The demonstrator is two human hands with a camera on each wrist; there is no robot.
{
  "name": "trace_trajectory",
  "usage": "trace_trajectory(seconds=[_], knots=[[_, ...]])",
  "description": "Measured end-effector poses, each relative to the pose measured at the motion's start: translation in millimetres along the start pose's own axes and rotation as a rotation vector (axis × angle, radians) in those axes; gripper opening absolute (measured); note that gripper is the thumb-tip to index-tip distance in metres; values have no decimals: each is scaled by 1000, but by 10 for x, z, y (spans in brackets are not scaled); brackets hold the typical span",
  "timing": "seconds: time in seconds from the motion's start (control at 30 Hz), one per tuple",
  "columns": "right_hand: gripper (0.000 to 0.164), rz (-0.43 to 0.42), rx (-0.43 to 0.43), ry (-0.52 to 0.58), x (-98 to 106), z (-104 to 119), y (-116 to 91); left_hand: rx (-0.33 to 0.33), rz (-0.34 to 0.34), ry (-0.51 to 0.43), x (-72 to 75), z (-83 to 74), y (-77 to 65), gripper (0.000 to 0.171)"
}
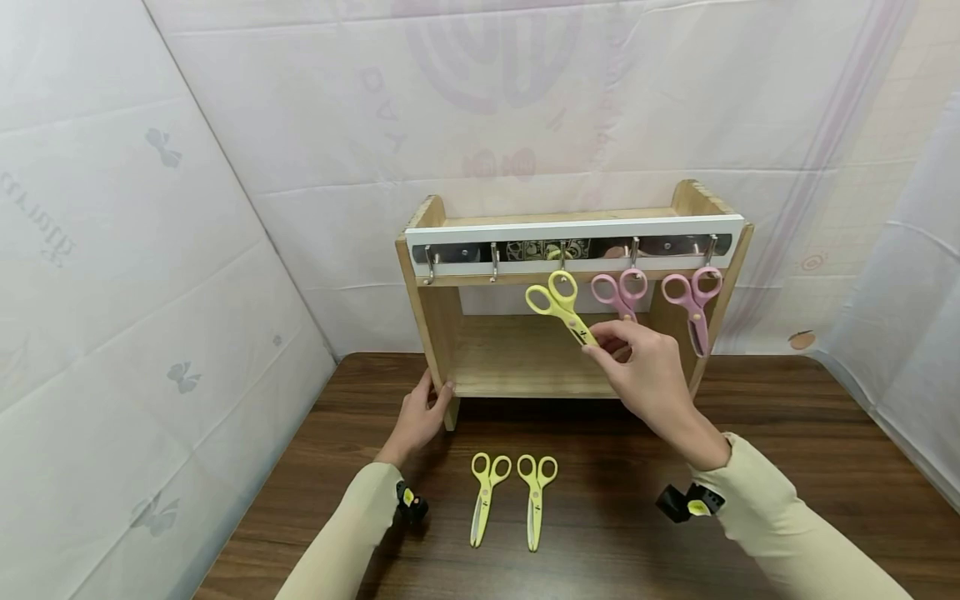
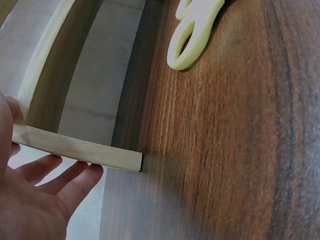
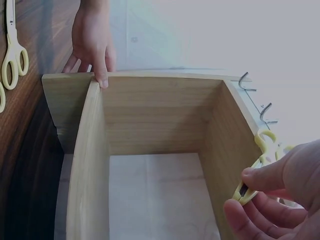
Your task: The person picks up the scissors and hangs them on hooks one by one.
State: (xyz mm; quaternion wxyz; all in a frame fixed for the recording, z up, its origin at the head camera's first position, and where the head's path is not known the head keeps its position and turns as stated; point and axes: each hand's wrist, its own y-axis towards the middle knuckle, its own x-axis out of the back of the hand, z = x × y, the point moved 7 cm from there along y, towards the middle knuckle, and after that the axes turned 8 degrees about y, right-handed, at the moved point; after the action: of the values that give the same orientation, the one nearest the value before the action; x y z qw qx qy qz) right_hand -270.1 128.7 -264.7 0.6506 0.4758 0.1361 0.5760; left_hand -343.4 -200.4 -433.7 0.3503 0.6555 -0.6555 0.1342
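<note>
My right hand (image 1: 648,371) pinches a pair of yellow scissors (image 1: 561,307) by the blade end, thumb against fingers. Its finger loops point up, just in front of the middle hook (image 1: 563,252) on the rail. At the lower left, my left hand (image 1: 420,417) holds the side panel of a wooden shelf (image 1: 431,321); the left wrist view shows its fingers (image 2: 75,182) along the panel's outer face. Two pairs of pink scissors, one at the far right (image 1: 693,304) and one beside it (image 1: 621,292), hang by their loops from the two right hooks.
Two more yellow scissors, one on the left (image 1: 485,497) and one on the right (image 1: 536,500), lie on the dark wood table (image 1: 607,533) before the shelf, loops toward it. Two left hooks (image 1: 494,261) carry nothing. A patterned white cloth (image 1: 322,108) hangs behind.
</note>
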Motion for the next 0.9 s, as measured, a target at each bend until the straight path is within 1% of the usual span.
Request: trace_trajectory(seconds=[0.37,0.9], knots=[[16,-13,-30,5,-26,-73,-26,10,1,2,0,-1,-1,56],[17,-10,-38,-6,-106,-97,-53,4,-4,3,1,-1,-4,57]])
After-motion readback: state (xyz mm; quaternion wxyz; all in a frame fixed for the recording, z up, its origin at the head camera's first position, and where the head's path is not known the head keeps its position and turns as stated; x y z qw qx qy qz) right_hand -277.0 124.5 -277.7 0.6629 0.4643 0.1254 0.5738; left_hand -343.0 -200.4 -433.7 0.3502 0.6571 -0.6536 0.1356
